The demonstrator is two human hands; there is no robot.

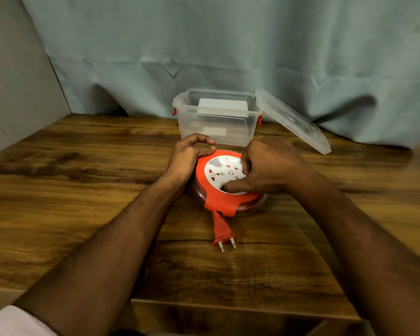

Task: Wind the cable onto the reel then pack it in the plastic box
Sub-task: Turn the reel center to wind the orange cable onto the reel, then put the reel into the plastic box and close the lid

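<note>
An orange cable reel (214, 197) with a white socket face lies flat on the wooden table. My left hand (189, 156) grips its left rim. My right hand (269, 163) presses on the white face, thumb and fingers pinching it. Nearly all the cable sits inside the reel. Only a short stub and the orange two-pin plug (222, 232) stick out at the front, lying on the table. Just behind the reel stands the clear plastic box (228, 134), lid off and with red latches.
The clear lid (294, 120) leans against the box's right side. A blue-grey curtain hangs behind the table, and a grey panel stands at the left. The wooden table (83, 190) ends close to me at the front edge.
</note>
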